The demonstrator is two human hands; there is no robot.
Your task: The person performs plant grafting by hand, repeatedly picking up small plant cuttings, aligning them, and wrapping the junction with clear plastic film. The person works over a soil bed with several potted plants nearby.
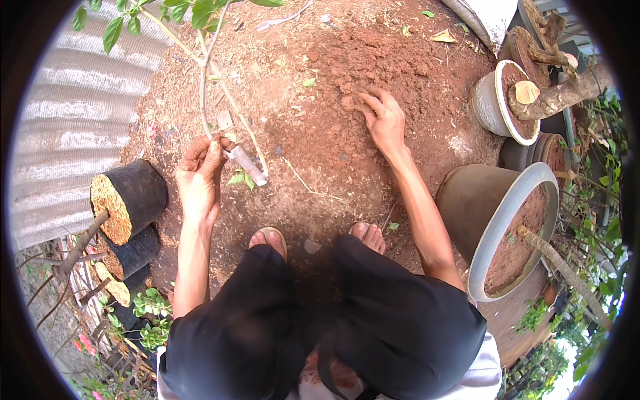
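My left hand pinches a leafy plant cutting by its thin, bare stem, thumb against fingers. Green leaves spread from the cutting's upper part at the top edge. Beside those fingers juts a short whitish, tube-like piece; how it joins the stem is hidden by my hand. A second thin twig slants down past it. Over on the right, my right hand reaches down with fingers slightly bent and apart, their tips touching loose, crumbly red soil.
Two pots with soil and thick stems, one white and one large grey-rimmed, are on the right. Black planting bags lie at the left, below a corrugated sheet. My sandaled feet stand on the dirt.
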